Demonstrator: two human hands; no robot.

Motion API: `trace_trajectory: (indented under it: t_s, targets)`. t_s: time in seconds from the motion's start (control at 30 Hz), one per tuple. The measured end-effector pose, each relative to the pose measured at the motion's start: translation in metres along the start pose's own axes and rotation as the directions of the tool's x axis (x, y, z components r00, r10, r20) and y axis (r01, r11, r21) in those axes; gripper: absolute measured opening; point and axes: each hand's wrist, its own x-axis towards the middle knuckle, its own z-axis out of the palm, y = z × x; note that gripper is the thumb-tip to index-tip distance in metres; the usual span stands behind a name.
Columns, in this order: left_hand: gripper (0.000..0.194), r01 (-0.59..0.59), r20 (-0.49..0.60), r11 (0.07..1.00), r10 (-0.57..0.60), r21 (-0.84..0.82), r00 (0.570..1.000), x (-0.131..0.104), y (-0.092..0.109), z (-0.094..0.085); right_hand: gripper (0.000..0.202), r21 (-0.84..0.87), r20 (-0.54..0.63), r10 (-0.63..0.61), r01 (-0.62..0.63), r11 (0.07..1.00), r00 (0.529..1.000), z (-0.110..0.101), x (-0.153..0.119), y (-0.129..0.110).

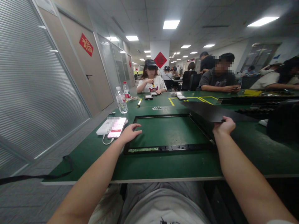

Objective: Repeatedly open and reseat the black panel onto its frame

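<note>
A thin black rectangular frame [184, 147] lies flat on the green table [163, 166], with a green strip [146, 150] set in its near left edge. Above the frame's left side is my left hand [132, 133], its fingers apart and nothing in them. My right hand [225, 125], beyond the frame's right side, grips the edge of a dark flat panel [207, 112]. The panel is tilted and reaches over the frame's far right corner. Part of the fingers under the panel is hidden.
Left of the frame lie a lit phone [117, 127] and a white box-like device [102, 128] with a cable. Two bottles, one clear [121, 101], stand farther back. A person [151, 81] works across the table. Dark items [283, 121] sit at the right.
</note>
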Motion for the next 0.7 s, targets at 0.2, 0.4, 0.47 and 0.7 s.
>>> trace_trajectory:
  t_s: [0.2,0.4,0.47,0.7]
  targets:
    - [0.034,-0.023,0.046,0.994,0.018,0.109,0.999,0.002,-0.003,0.001,0.031,0.195,-0.267,0.034,0.019,0.981,0.963,-0.004,-0.004,-0.009]
    - [0.042,-0.100,0.125,0.954,0.067,0.282,0.990,0.006,-0.010,0.001,0.035,0.268,-0.364,0.079,0.024,0.963,0.928,-0.008,0.003,-0.007]
    - [0.043,-0.109,0.136,0.949,0.071,0.296,0.988,0.006,-0.012,0.001,0.035,0.275,-0.359,0.099,0.004,0.961,0.928,-0.011,0.005,-0.006]
    - [0.042,-0.132,0.157,0.938,0.084,0.320,0.984,0.007,-0.016,0.002,0.032,0.264,-0.307,0.172,-0.090,0.960,0.936,-0.014,0.011,0.002]
